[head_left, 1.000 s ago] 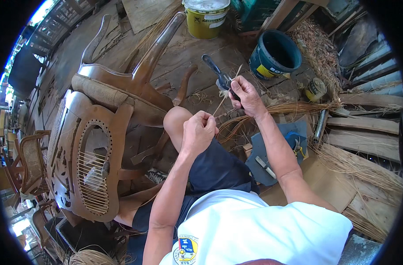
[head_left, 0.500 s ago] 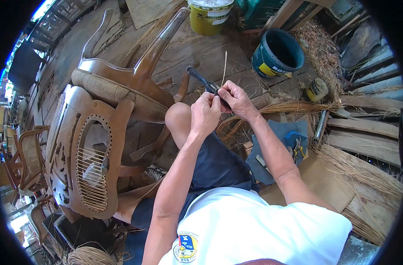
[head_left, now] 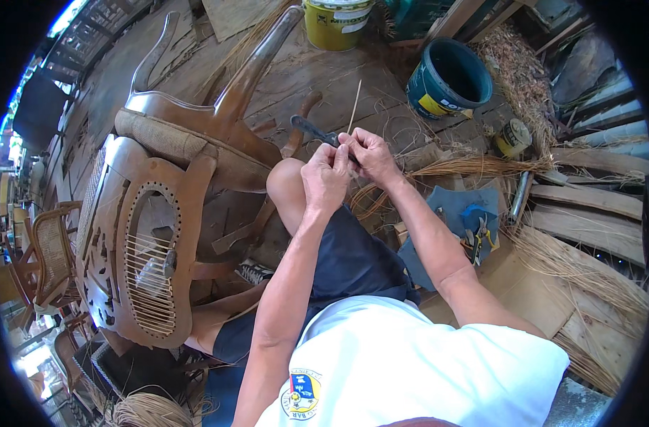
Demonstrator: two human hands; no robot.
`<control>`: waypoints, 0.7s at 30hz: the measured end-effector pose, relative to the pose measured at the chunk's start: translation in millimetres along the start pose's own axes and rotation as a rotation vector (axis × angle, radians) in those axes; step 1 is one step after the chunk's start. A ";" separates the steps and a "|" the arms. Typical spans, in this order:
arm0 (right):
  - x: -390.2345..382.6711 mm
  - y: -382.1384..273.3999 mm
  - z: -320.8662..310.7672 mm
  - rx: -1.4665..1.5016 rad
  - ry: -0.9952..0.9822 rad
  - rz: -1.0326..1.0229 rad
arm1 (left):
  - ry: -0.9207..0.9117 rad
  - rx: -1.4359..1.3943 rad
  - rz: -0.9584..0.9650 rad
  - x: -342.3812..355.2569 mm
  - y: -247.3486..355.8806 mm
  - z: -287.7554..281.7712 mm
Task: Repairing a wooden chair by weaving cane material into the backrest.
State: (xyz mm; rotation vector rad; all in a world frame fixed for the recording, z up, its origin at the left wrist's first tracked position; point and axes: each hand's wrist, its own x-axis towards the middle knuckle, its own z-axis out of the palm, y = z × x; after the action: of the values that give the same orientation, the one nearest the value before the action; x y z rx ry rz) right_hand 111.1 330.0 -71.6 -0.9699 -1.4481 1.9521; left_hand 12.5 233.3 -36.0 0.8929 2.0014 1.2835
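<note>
My left hand (head_left: 323, 176) and my right hand (head_left: 373, 158) meet in front of my knee, fingers closed and almost touching. A thin, pale cane strand (head_left: 355, 107) rises from the fingertips of my right hand. A long dark tool (head_left: 311, 128) with a rounded end juts out to the upper left, just above my left fingers; its other end is hidden by my hands, and its kind is unclear. What my left fingers pinch is hidden. To the left lies a carved wooden chair (head_left: 200, 174), tipped over, its oval back opening partly strung with cane strands (head_left: 148, 292).
A yellow-green bucket (head_left: 333, 32) and a dark teal bucket (head_left: 422, 89) stand ahead. A small can (head_left: 513, 139) is beyond my right arm. Cane bundles (head_left: 474, 167) lie on the right, near a blue-grey cloth (head_left: 445, 203) with pliers (head_left: 479, 240). A cane coil (head_left: 150, 411) is lower left.
Both hands have shifted slightly left, staying together. The dark tool has swung a little left and lower, and the cane strand leans more to the right.
</note>
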 end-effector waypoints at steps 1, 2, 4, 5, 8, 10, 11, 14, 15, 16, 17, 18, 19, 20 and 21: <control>3.6 -0.1 -1.2 0.034 0.012 0.014 | 0.014 -0.038 0.009 0.3 -1.5 1.0; 11.5 -1.2 -2.6 0.013 0.076 0.049 | 0.032 -0.074 0.018 0.2 -3.1 -0.4; 20.2 -2.1 -10.7 0.053 0.062 0.094 | 0.005 -0.134 0.041 -15.3 -8.0 -13.0; 26.1 -1.4 -16.9 0.092 0.052 0.143 | -0.026 -0.196 0.061 -28.6 -8.8 -23.1; 54.0 23.8 -84.7 0.118 0.238 0.209 | -0.136 0.003 0.091 -100.4 38.2 -87.1; 59.4 23.7 -138.4 0.139 0.332 0.237 | -0.192 -0.041 0.069 -151.3 57.3 -137.8; 54.5 16.7 -158.6 0.075 0.301 0.246 | -0.207 -0.135 -0.034 -173.9 46.0 -161.5; 60.7 4.2 -183.7 -0.366 0.215 0.180 | 0.044 -0.378 -0.253 -207.8 19.9 -193.5; 70.0 11.1 -197.0 -0.494 0.218 0.165 | 0.136 -0.453 -0.310 -211.5 10.5 -198.5; 85.1 13.7 -192.8 -0.740 0.197 0.178 | 0.137 -0.531 -0.293 -216.1 1.8 -209.9; 85.8 16.4 -203.0 -0.992 0.188 0.196 | 0.129 -0.520 -0.236 -213.8 -8.5 -213.5; 76.7 30.3 -217.4 -0.997 0.196 0.229 | 0.157 -0.553 -0.242 -209.0 -14.9 -214.3; 72.4 46.3 -225.1 -1.152 0.266 0.053 | 0.206 -0.584 -0.237 -205.3 -19.8 -214.9; 61.5 58.9 -235.6 -1.301 0.342 -0.128 | 0.195 -0.585 -0.250 -197.4 -24.6 -212.4; 46.6 70.8 -246.8 -1.304 0.343 -0.115 | 0.180 -0.621 -0.240 -189.8 -28.8 -209.6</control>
State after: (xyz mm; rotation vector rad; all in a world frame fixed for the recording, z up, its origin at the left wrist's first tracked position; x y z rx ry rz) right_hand 279.0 488.6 -192.9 -1.5332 -2.4384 0.4955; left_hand -41.6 -36.4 35.6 0.2430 1.6079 1.7388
